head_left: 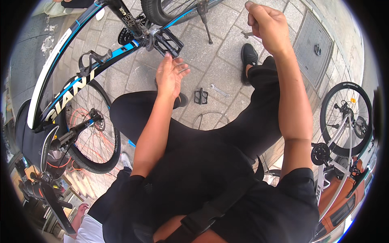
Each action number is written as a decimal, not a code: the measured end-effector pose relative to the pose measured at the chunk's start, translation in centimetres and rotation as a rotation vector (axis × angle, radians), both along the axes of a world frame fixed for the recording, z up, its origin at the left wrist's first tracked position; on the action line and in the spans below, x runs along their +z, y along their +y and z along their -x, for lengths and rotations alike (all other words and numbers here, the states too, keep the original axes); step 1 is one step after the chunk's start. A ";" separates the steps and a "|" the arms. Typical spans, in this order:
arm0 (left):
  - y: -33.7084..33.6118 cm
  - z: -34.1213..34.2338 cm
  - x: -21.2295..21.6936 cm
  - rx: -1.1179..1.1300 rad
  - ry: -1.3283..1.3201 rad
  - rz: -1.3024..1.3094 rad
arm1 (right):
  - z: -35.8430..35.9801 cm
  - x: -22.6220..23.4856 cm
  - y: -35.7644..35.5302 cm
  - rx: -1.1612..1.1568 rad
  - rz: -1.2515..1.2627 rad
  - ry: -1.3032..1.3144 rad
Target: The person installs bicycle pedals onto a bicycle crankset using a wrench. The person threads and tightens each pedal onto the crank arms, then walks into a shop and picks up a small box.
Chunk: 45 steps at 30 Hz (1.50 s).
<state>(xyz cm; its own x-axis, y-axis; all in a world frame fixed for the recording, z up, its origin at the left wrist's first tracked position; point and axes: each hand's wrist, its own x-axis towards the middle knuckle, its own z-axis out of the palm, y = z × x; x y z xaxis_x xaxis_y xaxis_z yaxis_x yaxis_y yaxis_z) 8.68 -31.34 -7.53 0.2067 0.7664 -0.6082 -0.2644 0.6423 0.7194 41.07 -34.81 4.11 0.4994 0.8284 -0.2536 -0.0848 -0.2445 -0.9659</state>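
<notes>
Looking down past black trousers [259,101], we see our left hand [169,77] just below a black, cage-like pedal [170,43] at the crank of a bicycle [121,52]. Its fingers are spread and gently bent, their tips close to the pedal's hard, barred edge; we cannot tell whether they touch it. Our right hand [269,26] is raised well apart from it, fingers curled in toward the palm, and we cannot tell whether they pinch anything. Near it shows a small grey metal piece [246,34], too small for us to make out.

The frame has thick, smooth tubes in glossy black, white and bright blue, with a curved dark bottle cage [84,72] and a slim kickstand [207,30]. Below our hands, on rough grey paving stones [194,48], lie a squarish loose pedal [201,96] with open sides and, just beside it, a slender, shiny metal wrench [220,90]. Nearer to us a thin wire-like loop [211,112] curves over the stone.
</notes>
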 end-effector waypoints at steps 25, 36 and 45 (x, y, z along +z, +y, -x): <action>-5.7 -5.1 -32.2 -1.260 0.903 0.278 | -9.2 -10.4 -1.4 0.379 0.248 -0.777; -6.2 -9.2 -6.0 -0.546 -0.400 0.125 | 0.1 -4.7 -3.6 0.867 0.464 -0.712; -17.6 -7.7 -16.1 -2.003 0.273 0.006 | -1.8 -3.0 0.0 0.803 0.266 -0.968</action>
